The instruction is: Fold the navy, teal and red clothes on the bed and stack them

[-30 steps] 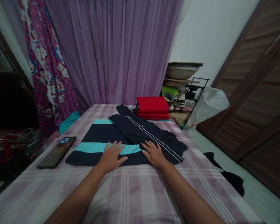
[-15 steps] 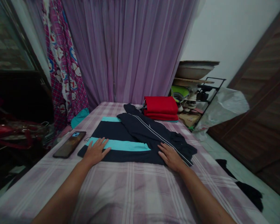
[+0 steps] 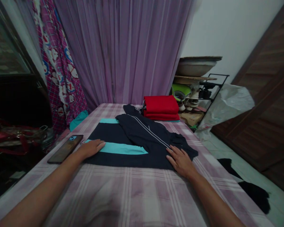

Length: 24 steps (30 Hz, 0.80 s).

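Note:
A dark navy sports jacket point(image 3: 130, 161) with turquoise bands lies flat on the bed, one sleeve point(image 3: 144, 127) with white double piping folded slantwise across it. My left hand point(image 3: 91, 148) rests palm down at the jacket's left end, over the nearer turquoise band, fingers stretched out. On the right, my right hand point(image 3: 181, 160) lies flat with fingers spread, touching the cloth near the piping and the collar end. Neither hand grips the fabric. Left of my left hand lies a phone point(image 3: 65, 149) with its camera side up.
Behind the jacket sits a folded red stack of cloth point(image 3: 162, 105) on the checked bedsheet point(image 3: 137, 195). A rack point(image 3: 209, 90) with shoes and a basin stands beyond the bed's right corner. Black cloth point(image 3: 255, 192) lies on the floor. Purple curtains point(image 3: 123, 47) hang behind.
My left hand has slid left to the jacket's end, its fingers turned more to the right. My right hand has shifted right onto the piping. The cloth looks much the same.

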### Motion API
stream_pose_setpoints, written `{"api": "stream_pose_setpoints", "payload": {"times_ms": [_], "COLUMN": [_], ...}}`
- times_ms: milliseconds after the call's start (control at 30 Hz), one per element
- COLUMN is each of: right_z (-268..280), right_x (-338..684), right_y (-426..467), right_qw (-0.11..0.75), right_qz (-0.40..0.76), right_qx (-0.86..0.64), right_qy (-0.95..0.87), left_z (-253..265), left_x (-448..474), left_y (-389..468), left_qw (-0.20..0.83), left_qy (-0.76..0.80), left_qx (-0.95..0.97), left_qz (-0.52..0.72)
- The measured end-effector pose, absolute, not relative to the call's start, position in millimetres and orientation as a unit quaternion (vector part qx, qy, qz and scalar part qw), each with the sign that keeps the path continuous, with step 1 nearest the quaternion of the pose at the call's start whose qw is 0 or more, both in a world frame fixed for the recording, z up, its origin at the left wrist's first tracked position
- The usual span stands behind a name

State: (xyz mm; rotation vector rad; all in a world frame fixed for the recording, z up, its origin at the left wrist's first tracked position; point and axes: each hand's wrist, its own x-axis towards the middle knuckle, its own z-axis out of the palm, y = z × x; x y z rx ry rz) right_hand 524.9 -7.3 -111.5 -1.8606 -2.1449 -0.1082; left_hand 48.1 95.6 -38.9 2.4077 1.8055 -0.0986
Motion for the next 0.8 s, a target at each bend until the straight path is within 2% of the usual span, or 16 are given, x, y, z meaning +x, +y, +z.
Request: {"api": "stream_pose_setpoints", "payload": {"times_ms": [100, 233, 500, 800], "right_z": [-115.1, -123.9, -127.2, -122.1], "right_x": [528.8, 535.8, 534.9, 532.9], "right_y": [-4.1, 0.5, -2.1, -3.7], "right_qw": [0.224, 0.301, 0.266, 0.292], "right_qz": [-0.029, -0.051, -0.018, 0.009], "right_qx": [-0.645, -0.672, -0.702, -0.705], "right_qy": [-0.73, -0.674, -0.66, -0.646], "left_z": [-11.5, 11.8, -1.0, -8.9], "left_x": [76.9, 147.6, 275.6, 273.5], "left_y": [115.5, 146.9, 210.3, 259.9], "left_qw": [0.003, -0.098, -0.132, -0.158], "left_qy": [0.598, 0.508, 0.379, 0.348], "left_qx": [0.801, 0.856, 0.915, 0.922], "left_qz": [-0.042, -0.02, -0.035, -0.062]}}
